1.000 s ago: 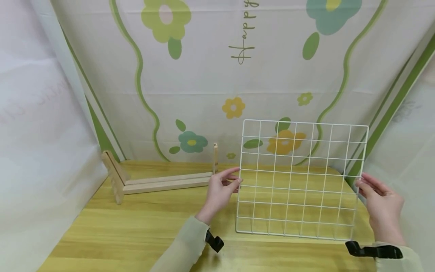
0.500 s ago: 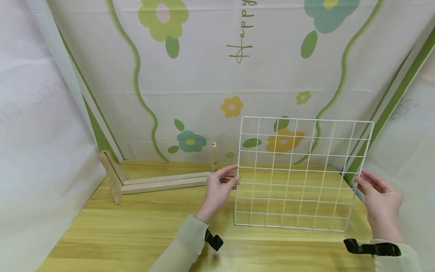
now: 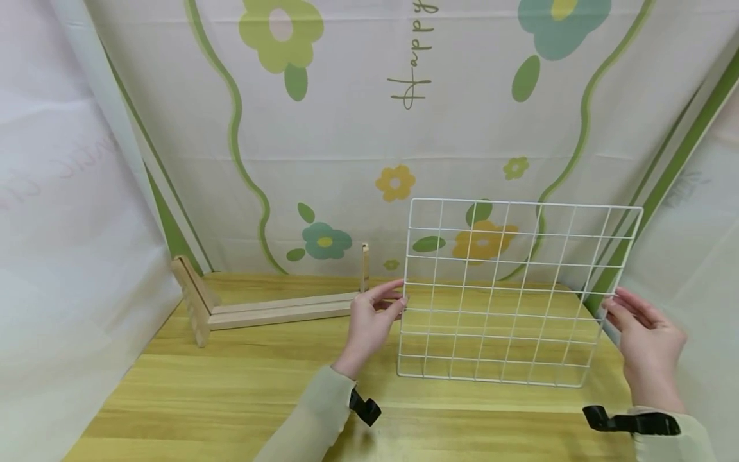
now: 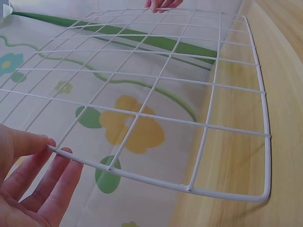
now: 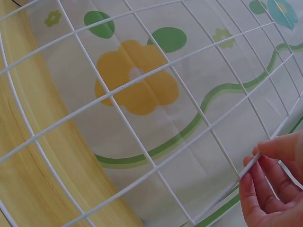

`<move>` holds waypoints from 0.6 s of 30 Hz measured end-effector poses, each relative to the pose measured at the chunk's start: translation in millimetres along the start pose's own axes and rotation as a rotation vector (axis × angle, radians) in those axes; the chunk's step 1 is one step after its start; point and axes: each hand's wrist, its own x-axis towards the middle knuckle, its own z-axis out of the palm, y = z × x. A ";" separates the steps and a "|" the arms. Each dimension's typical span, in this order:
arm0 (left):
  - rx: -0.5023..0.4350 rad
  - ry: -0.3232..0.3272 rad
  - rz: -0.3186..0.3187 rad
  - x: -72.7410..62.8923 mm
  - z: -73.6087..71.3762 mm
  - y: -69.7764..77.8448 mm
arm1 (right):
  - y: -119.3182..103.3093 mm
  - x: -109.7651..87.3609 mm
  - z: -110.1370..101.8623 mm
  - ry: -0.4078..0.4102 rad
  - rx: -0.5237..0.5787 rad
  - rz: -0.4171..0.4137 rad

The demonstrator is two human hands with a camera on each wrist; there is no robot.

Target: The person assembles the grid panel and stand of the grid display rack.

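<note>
A white wire grid panel (image 3: 524, 287) stands nearly upright over the right half of the wooden table, its lower edge close to the tabletop. My left hand (image 3: 371, 324) pinches the panel's left side wire between thumb and fingers. On the opposite side wire, my right hand (image 3: 649, 346) pinches at about the same height. The left wrist view shows the left thumb over the wire of the grid panel (image 4: 156, 182), fingers beneath. In the right wrist view, the right fingertips close on the edge of the grid panel (image 5: 154, 168).
Left of the panel, a wooden stand (image 3: 277, 314) with a long grooved base bar and an upright at each end sits on the table (image 3: 231, 391). Its right end is partly behind the left hand. Flower-printed cloth (image 3: 335, 128) hangs behind, with pale cloth walls at both sides.
The grid panel's lower edge has risen in view and its top right corner has shifted right, so the panel leans back more. Both hands keep their grip with little movement.
</note>
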 end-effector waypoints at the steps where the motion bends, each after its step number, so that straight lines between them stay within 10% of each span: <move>1: 0.000 0.002 0.005 0.2 0.2 -0.5 | 0.0 0.0 0.2 0.001 0.002 -0.001; 18: 0.008 0.018 0.052 0.5 1.4 -1.3 | -11.5 -16.9 14.4 0.139 0.009 -0.079</move>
